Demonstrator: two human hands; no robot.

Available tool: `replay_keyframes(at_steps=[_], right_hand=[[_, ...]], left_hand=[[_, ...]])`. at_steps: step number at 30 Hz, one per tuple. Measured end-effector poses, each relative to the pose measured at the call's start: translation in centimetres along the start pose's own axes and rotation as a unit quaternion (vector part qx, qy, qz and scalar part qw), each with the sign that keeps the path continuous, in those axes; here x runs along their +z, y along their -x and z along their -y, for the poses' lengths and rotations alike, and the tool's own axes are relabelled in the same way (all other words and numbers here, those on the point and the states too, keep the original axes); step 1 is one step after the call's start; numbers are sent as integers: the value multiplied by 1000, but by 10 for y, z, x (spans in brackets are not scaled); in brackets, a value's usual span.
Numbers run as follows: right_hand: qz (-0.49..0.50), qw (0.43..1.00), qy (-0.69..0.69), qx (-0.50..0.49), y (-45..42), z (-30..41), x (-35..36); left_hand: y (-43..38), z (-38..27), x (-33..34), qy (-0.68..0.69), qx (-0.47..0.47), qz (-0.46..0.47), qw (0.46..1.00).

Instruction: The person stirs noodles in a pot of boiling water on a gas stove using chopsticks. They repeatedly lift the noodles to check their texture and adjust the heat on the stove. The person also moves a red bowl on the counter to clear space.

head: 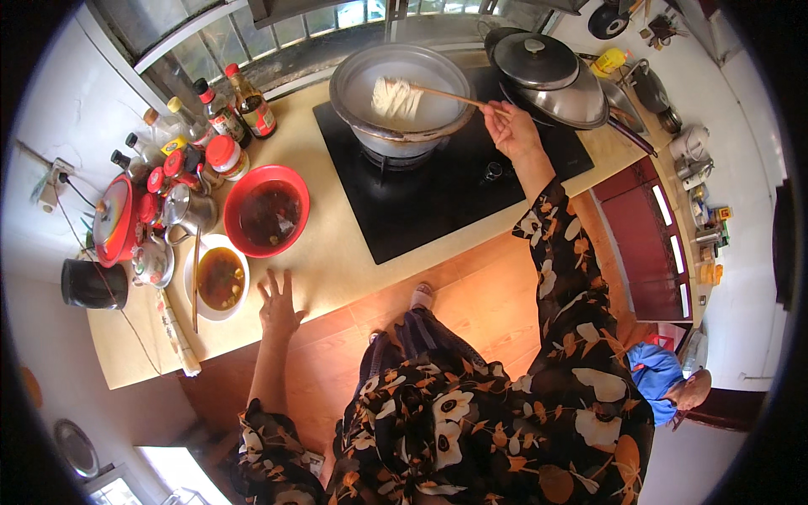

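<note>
My right hand [512, 130] grips a pair of wooden chopsticks [451, 96], whose far ends carry a bundle of pale noodles [398, 99] over the cloudy liquid in a large metal pot [409, 140]. The pot sits on a burner of the black glass hob [435, 208]. At the counter's front edge my left hand [279, 306] rests with spread fingers, nothing in it. Just beyond it are a red bowl [305, 203] of dark broth and a white bowl [242, 305] of brown broth. Another pair of chopsticks [196, 284] lies across the white bowl's left side.
Sauce bottles [255, 110], red-lidded jars [226, 158], a metal kettle [189, 208] and a red lidded pot [117, 221] crowd the left counter. Right of the hob are a lidded wok [562, 98] and a sink [622, 104]. A person in blue [656, 379] is at the lower right.
</note>
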State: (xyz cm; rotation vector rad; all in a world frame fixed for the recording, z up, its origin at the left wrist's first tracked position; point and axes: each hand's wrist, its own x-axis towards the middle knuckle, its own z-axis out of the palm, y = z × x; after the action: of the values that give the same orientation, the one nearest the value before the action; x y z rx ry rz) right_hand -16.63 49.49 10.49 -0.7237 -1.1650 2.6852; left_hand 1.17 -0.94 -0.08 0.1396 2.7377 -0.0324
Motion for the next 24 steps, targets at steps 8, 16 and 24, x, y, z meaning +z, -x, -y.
replay_keyframes(at_steps=[8, 16, 24], right_hand=[[44, 984, 37, -168, 39, 89, 54], [53, 961, 49, -267, 63, 114, 64], [-9, 902, 261, -343, 63, 61, 36]], left_hand=[[-4, -9, -6, 8, -6, 33, 999], [-3, 1, 8, -2, 18, -27, 999], [-3, -5, -4, -10, 4, 16, 1000]])
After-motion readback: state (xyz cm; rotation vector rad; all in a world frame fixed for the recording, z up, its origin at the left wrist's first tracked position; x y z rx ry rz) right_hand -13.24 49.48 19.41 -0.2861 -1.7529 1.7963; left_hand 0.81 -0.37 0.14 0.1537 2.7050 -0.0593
